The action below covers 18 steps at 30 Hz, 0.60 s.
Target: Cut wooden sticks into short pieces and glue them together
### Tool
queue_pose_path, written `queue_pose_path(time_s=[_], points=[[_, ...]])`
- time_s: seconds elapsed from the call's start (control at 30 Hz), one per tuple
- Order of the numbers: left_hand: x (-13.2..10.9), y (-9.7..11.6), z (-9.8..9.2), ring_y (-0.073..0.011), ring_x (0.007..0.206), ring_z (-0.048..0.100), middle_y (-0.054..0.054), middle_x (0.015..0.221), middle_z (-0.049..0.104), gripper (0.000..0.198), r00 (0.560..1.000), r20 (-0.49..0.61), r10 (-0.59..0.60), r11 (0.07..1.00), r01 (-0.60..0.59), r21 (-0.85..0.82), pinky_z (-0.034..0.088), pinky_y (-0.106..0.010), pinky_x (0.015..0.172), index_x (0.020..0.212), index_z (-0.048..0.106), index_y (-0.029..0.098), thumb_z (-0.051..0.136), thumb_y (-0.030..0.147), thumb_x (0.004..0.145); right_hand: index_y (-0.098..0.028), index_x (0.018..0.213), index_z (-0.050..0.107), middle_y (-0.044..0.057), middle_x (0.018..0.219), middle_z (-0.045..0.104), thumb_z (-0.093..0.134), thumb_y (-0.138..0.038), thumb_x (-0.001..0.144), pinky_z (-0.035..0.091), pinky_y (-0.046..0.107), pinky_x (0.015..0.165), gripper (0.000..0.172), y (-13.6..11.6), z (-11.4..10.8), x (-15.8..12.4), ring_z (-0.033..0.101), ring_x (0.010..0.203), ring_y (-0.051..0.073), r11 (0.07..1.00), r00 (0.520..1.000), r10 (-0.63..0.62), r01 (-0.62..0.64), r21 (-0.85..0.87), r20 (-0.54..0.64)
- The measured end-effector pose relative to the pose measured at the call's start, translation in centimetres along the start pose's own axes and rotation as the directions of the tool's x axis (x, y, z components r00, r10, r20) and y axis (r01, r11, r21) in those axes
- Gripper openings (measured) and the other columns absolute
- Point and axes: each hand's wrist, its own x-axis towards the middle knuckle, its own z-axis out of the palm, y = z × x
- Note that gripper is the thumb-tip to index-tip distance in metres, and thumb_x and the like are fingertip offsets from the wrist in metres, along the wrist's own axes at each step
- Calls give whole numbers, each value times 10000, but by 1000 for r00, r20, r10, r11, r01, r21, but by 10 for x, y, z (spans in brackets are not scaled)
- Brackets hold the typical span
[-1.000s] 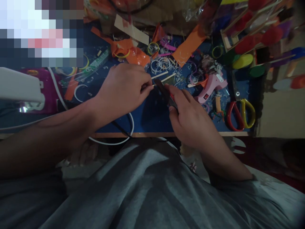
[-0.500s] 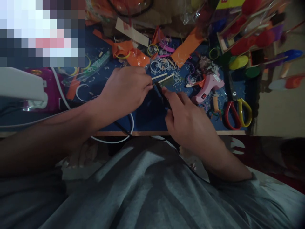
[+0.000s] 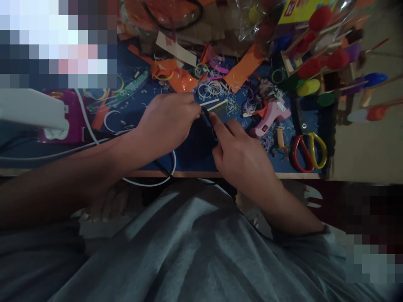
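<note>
My left hand (image 3: 171, 119) is closed in a pinch over the blue tabletop (image 3: 192, 153); whatever its fingertips hold is hidden. Wrapped in my right hand (image 3: 241, 147) is a slim black tool (image 3: 205, 113) that resembles a craft knife, with the index finger stretched along it. The tool's tip points toward my left fingertips and almost meets them. Just beyond the fingertips lie two thin pale wooden sticks (image 3: 210, 102), one of them running close to the tool's tip. White shavings are scattered around the sticks.
A pink glue gun (image 3: 271, 117) and scissors with red and yellow handles (image 3: 304, 147) lie to the right. Orange strips (image 3: 244, 69) and rings litter the back. Coloured spoons on a stick frame (image 3: 308, 87) stand at upper right. A white cable (image 3: 174, 161) loops by the front edge.
The view has shifted slightly. My right hand and the black tool have moved a little left, closer to my left hand, which keeps its pinch.
</note>
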Motion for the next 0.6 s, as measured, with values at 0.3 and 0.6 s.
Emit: queue_pose_path(time_s=[0.3, 0.6], points=[[4, 1, 2, -278, 1054, 753, -96, 1077, 791, 348, 997, 56, -52, 999, 53, -11, 520, -406, 811, 1062, 810, 202, 472, 256, 1127, -118, 1862, 346, 249, 1472, 679, 352, -104, 1085, 676, 394, 722, 777, 0, -1, -7, 768, 879, 260, 997, 999, -20, 23, -78, 38], [-9, 17, 5, -322, 1096, 763, -173, 1140, 789, 368, 999, 38, 30, 990, -35, 134, 614, -429, 908, 1111, 802, 135, 438, 123, 1065, -82, 1865, 314, 284, 1536, 650, 311, -112, 1095, 679, 397, 753, 771, -2, -4, 6, 802, 913, 276, 991, 998, -47, 51, -121, 39]])
